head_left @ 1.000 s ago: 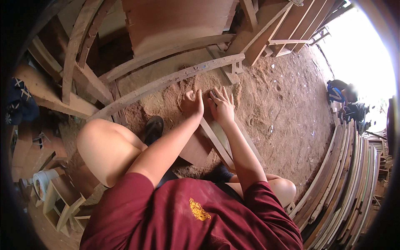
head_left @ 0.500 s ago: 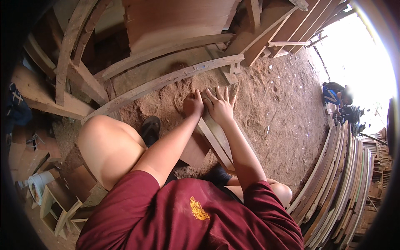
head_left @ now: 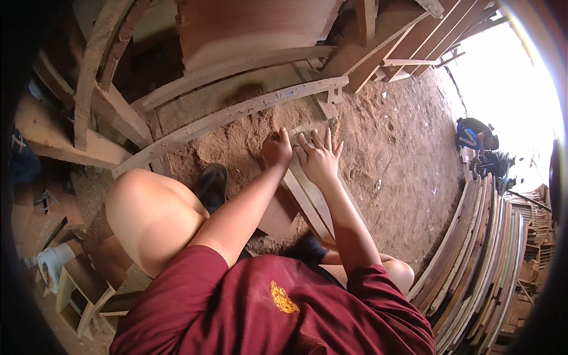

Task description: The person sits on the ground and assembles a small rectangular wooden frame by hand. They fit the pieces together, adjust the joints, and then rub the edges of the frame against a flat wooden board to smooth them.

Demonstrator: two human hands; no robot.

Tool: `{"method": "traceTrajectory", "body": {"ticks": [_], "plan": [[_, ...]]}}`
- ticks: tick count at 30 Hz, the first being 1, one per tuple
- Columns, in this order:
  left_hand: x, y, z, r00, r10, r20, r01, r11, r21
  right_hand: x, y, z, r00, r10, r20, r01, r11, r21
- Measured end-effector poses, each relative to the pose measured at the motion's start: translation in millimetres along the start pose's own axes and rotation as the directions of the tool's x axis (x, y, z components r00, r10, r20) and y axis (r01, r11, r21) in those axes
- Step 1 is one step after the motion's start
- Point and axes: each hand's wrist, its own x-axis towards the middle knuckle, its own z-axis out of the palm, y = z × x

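Observation:
A long, pale wooden piece [head_left: 313, 202] with raised edges leans between my legs, its far end reaching up to my hands. My left hand [head_left: 277, 148] is closed at the left edge of that far end, its thumb uppermost; the curled fingertips are hidden. Flat over the right side of the same end lies my right hand [head_left: 320, 157], fingers spread and pointing away from me. Below my left forearm, a reddish-brown board [head_left: 277, 214] touches the piece's left side.
Curved wooden rails [head_left: 236, 112] of a frame cross the sawdust-covered ground [head_left: 390, 154] ahead. Long timber strips [head_left: 473, 254] are stacked at right. A white bucket [head_left: 53, 263] and small wooden boxes [head_left: 80, 290] stand at lower left. Another person [head_left: 476, 139] is bent over at far right.
My right hand has slid slightly right and toward me along the wooden piece, uncovering more of its far end. My left hand stays at the edge, barely shifted.

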Motion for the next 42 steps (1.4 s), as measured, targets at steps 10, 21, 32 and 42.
{"method": "traceTrajectory", "body": {"ticks": [10,21,32,42], "plan": [[-7.4,5.6,3.7,1.000,0.017,0.018,-0.015,0.994,-0.107,2.3,5.8,-5.4,0.999,0.033,-0.002,-0.033,0.999,0.009],[-19.4,13.3,9.3,1.000,0.009,-0.013,-0.011,0.985,-0.173,14.6,6.3,-8.1,0.998,0.031,-0.059,-0.028,0.999,0.044],[-15.4,9.2,13.0,0.997,0.062,-0.042,-0.068,0.984,-0.167,9.1,13.2,-2.3,0.997,0.080,-0.023,-0.078,0.996,0.048],[-15.1,7.2,13.3,0.998,0.059,-0.002,-0.059,0.988,-0.142,4.2,9.7,-7.3,0.996,0.082,-0.042,-0.078,0.993,0.088]]}}
